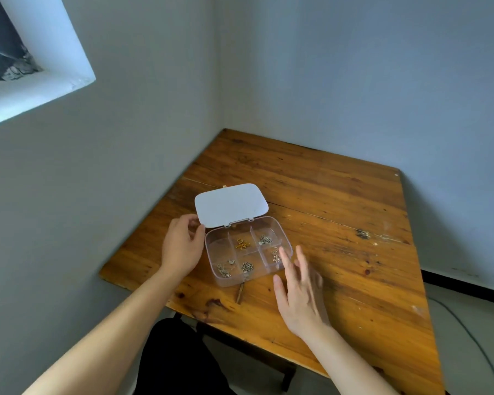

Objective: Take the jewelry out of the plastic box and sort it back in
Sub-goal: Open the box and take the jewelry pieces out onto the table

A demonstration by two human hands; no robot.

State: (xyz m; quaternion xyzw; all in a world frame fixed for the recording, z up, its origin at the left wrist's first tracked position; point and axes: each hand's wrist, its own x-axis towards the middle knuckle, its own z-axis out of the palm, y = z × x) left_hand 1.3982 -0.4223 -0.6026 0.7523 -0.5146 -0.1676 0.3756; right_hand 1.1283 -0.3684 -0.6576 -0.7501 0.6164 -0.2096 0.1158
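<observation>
On the table (340, 223), one box (248, 252), six compartments, five jewelry piles; both grips apart

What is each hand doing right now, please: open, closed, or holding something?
Left hand: open, empty, fingers at the left edge of the plastic box.
Right hand: open, fingers spread, empty, beside the box.
</observation>
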